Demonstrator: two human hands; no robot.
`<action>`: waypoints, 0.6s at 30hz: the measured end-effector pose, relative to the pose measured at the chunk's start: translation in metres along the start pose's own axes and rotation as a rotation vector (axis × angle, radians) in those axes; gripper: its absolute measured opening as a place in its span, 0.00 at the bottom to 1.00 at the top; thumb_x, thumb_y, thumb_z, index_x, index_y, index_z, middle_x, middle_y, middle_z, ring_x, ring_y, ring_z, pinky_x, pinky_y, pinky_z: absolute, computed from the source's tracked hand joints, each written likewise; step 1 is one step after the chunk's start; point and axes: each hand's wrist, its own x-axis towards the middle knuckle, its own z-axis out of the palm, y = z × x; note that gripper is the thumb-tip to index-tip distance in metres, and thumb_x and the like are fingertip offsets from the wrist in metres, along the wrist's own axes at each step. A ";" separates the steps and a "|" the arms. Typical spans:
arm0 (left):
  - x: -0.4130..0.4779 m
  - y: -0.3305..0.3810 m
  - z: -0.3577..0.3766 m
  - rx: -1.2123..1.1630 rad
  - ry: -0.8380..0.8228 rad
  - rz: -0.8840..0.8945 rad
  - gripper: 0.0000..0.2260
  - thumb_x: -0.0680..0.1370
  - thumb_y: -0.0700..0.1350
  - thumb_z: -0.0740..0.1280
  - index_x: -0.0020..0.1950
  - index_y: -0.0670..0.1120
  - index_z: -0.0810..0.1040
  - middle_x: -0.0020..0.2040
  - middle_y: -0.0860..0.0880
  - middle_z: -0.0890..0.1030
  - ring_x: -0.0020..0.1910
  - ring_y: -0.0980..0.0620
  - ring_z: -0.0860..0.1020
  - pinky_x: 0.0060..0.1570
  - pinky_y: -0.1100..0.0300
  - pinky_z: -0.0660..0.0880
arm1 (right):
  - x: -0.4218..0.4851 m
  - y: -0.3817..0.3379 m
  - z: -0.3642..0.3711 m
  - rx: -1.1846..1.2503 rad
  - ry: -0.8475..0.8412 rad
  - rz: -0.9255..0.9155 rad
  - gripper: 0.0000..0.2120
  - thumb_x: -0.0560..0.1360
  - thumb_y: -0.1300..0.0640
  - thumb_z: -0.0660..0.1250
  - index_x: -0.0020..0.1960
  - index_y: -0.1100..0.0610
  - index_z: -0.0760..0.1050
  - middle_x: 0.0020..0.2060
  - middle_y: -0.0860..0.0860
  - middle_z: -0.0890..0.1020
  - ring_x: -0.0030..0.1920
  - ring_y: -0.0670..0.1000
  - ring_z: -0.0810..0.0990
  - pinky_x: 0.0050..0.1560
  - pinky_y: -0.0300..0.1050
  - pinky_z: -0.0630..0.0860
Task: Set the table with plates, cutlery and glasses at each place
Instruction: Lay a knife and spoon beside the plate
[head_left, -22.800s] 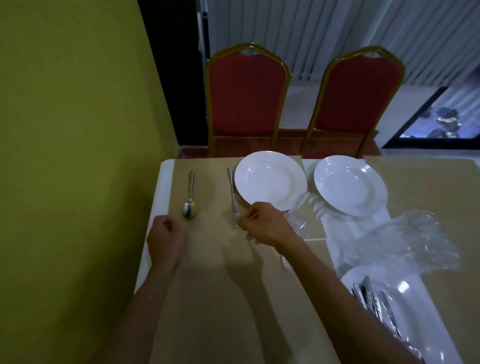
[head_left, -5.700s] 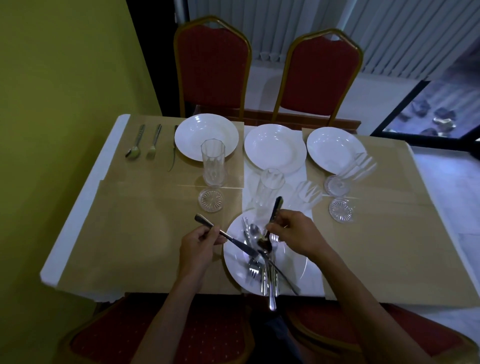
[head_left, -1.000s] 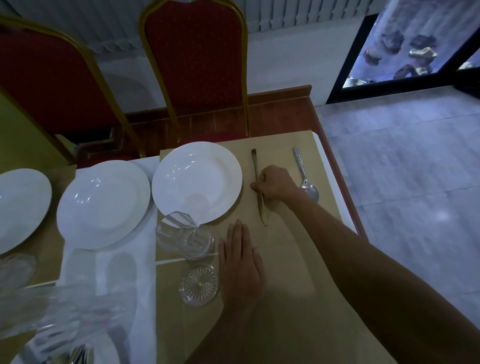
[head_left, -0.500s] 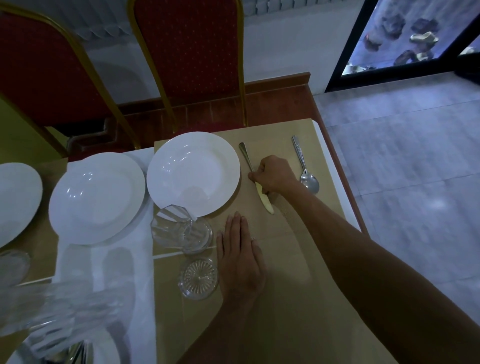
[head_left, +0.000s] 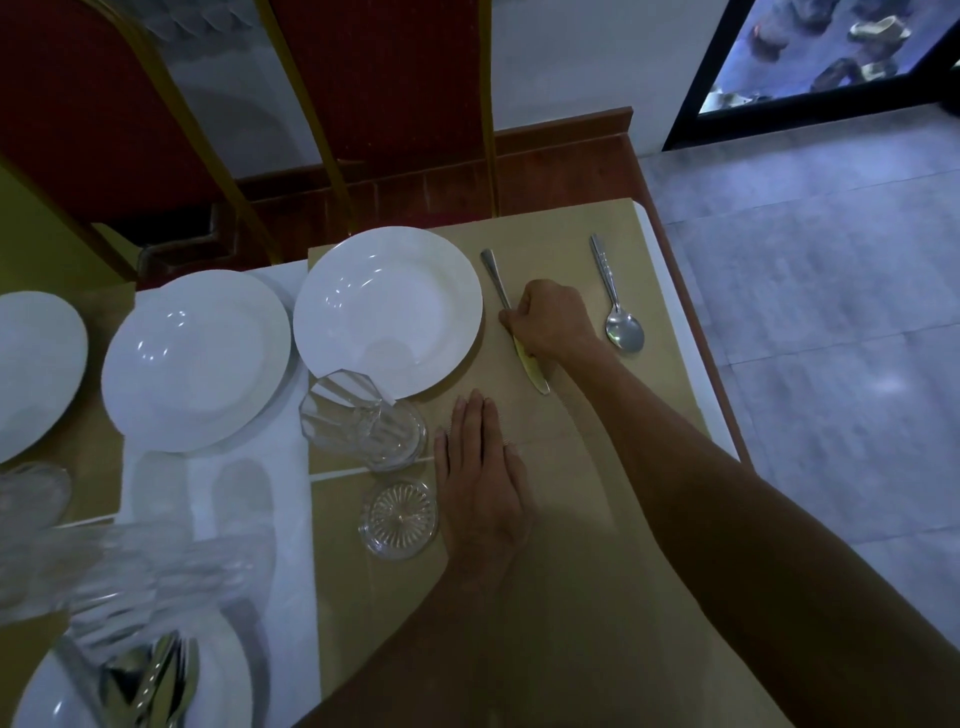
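Knife (head_left: 514, 317) laid on counter (head_left: 571, 571) just right of plate (head_left: 387, 312), long axis slightly oblique to plate edge, blade nearward. Right hand (head_left: 553, 318) grip clamped on knife mid-length. Left hand (head_left: 480, 486) flat on counter, fingers extended, holding nothing. Spoon (head_left: 618, 304) further right, apart. Straightening judged pending; right hand nearer.

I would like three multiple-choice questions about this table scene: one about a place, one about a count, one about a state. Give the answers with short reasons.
1. Where does the spoon lie?
A. right of the knife
B. on a plate
C. inside the glass

2. How many empty white plates stand along the far side?
A. one
B. three
C. five

3. What is the left hand doing?
A. lifting the glass
B. resting flat on the table
C. gripping a fork

Answers:
1 A, the spoon lies beyond the right hand, which holds the knife.
2 B, three show beside each other, nearest one.
3 B, palm down, fingers stretched.
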 end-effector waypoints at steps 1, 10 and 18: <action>0.000 0.000 0.000 0.005 0.001 0.001 0.25 0.82 0.46 0.56 0.79 0.43 0.61 0.81 0.48 0.58 0.80 0.51 0.53 0.78 0.46 0.52 | 0.000 0.000 0.000 -0.001 0.004 0.001 0.15 0.77 0.49 0.70 0.49 0.62 0.77 0.45 0.58 0.82 0.47 0.57 0.80 0.47 0.49 0.76; 0.000 0.000 0.001 0.016 0.014 0.003 0.25 0.81 0.46 0.57 0.79 0.42 0.62 0.81 0.47 0.59 0.80 0.50 0.54 0.78 0.45 0.52 | 0.000 0.000 0.002 0.033 0.009 0.001 0.15 0.77 0.49 0.70 0.48 0.62 0.78 0.44 0.58 0.83 0.44 0.57 0.82 0.49 0.53 0.80; 0.002 0.000 0.003 0.018 0.036 0.008 0.25 0.81 0.47 0.57 0.79 0.42 0.63 0.80 0.47 0.60 0.80 0.50 0.55 0.77 0.45 0.53 | 0.002 0.000 0.001 0.010 -0.004 -0.011 0.14 0.76 0.50 0.71 0.44 0.63 0.79 0.41 0.57 0.83 0.43 0.56 0.81 0.45 0.48 0.77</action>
